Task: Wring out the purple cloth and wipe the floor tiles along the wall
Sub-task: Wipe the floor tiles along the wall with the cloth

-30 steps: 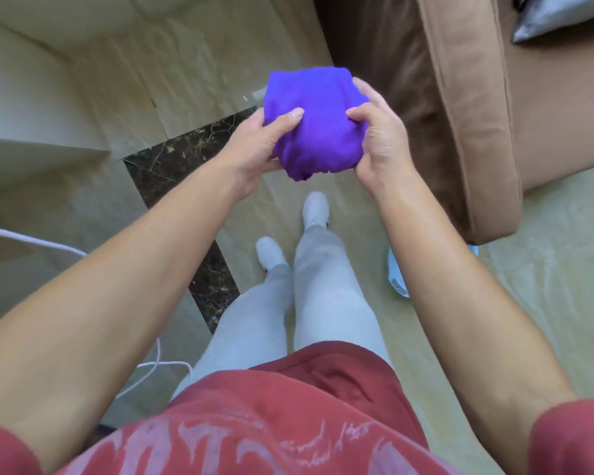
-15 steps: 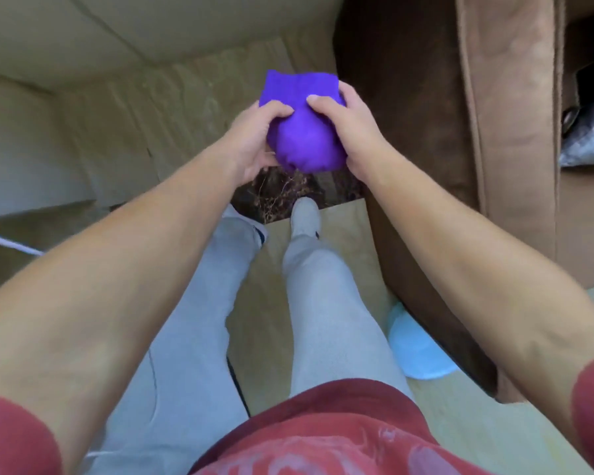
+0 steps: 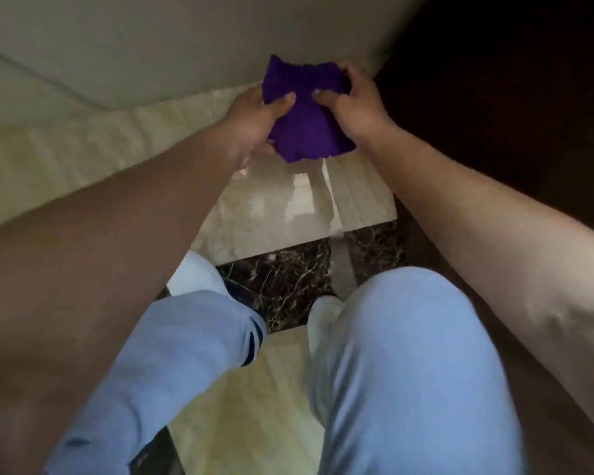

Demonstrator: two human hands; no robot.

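— Listing item one: purple cloth (image 3: 306,118), bunched, held low before the wall (image 3: 151,46), above the floor tiles (image 3: 271,207).
— Hands?
— Left hand (image 3: 254,121) and right hand (image 3: 354,104) both gripping it; wringing step, seemingly. Next: press cloth onto tiles.

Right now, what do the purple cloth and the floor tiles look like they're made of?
Purple cloth: soft matte fabric, perhaps microfibre or terry; it bunches and creases between the left hand and right hand. Pale floor tile: polished stone or glazed ceramic, judging by its glossy reflections. Dark tile strip: marble-look, white veining.
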